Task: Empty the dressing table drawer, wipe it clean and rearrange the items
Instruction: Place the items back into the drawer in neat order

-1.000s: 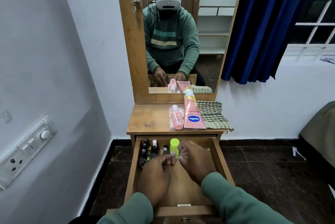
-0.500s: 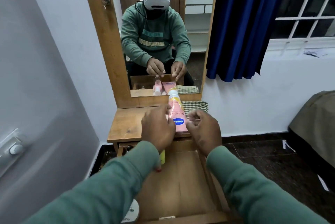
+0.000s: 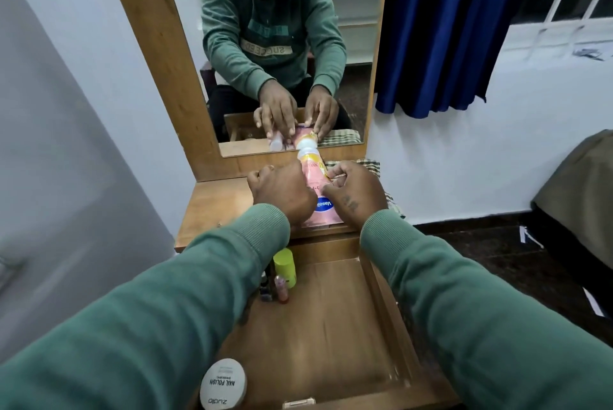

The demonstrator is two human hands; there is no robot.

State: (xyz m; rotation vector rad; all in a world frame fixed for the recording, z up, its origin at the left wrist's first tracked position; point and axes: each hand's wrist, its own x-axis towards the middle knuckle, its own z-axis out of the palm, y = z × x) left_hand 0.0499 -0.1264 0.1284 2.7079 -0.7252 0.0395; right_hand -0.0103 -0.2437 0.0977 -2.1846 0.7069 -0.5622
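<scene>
The dressing table drawer [image 3: 331,326] stands pulled open below me, its wooden floor mostly bare. Inside it, at the back left, are a yellow-green capped bottle [image 3: 285,266], a small red nail polish bottle [image 3: 281,288] and dark little bottles [image 3: 265,292]. A white round nail polish jar [image 3: 223,384] lies at the front left. On the table top [image 3: 215,207] lies a pink Vaseline tube [image 3: 315,177]. My left hand [image 3: 282,195] is curled over a small pink bottle left of the tube, seen only in the mirror. My right hand [image 3: 356,194] pinches the tube's right edge.
A checked cloth [image 3: 368,165] lies on the table top behind my right hand. The mirror [image 3: 288,45] rises at the back of the table. A blue curtain [image 3: 441,28] hangs at the right, a wall stands close on the left, and dark furniture [image 3: 580,197] sits far right.
Both hands have left the drawer and risen to the table top, closing around the pink tube and small bottle. The view has moved closer to the table.
</scene>
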